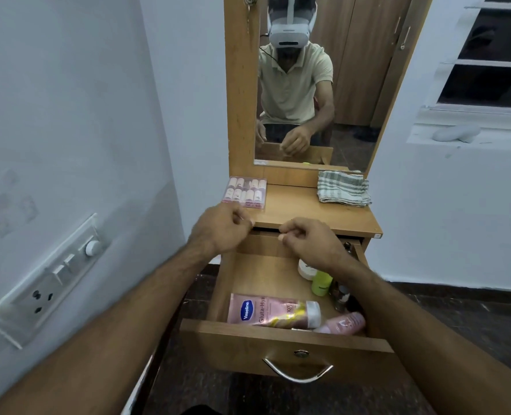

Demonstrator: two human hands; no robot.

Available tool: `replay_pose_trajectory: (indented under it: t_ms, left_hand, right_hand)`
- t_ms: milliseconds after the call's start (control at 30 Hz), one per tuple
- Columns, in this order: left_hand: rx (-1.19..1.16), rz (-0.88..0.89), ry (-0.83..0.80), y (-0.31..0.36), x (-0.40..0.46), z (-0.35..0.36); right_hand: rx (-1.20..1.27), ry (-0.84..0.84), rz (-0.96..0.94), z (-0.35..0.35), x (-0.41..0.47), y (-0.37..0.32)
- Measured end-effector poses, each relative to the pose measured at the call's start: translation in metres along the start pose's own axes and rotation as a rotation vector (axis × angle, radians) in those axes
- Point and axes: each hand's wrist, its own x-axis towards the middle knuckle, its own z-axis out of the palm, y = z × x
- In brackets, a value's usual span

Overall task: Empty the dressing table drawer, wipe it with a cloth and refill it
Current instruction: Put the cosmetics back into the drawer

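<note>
The dressing table drawer (248,333) is pulled open below me. Inside lie a pink Vaseline tube (273,314), a pink bottle (342,323), a green bottle (321,283), a white jar (305,269) and small dark bottles (341,295). The drawer's left half is bare wood. A clear box of pink lip tubes (245,191) and a folded striped cloth (344,188) sit on the table top (302,211). My left hand (221,229) hovers at the top's front edge just below the box, fingers curled, nothing visible in it. My right hand (308,241) hangs over the drawer's back, fingers curled with thumb against forefinger, nothing visible in it.
A mirror (314,85) rises behind the table top and reflects a seated person. A switch and socket panel (47,280) is on the left wall. A window sill (457,133) is at the right. Dark floor surrounds the table. The drawer has a metal handle (297,371).
</note>
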Motion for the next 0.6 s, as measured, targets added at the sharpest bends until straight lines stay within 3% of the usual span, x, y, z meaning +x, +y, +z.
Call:
replay_pose_trajectory:
  t_ms: [100,233,433,600]
  left_hand:
    - [-0.012,-0.094,0.070,-0.009,0.022,0.002]
    - [0.196,-0.100,-0.007,-0.018,0.039,0.012]
    - [0.263,-0.034,-0.117,-0.033,0.040,0.017]
    - [0.245,-0.063,-0.104,-0.037,0.046,0.006]
  right_hand:
    - [-0.196,0.048,-0.011,0.014,0.034,-0.007]
    - [-0.460,-0.118,-0.044,0.030,0.066,-0.018]
    - [-0.901,-0.340,-0.123,0.032,0.085,-0.024]
    - [-0.907,-0.278,-0.170,0.034,0.084,-0.023]
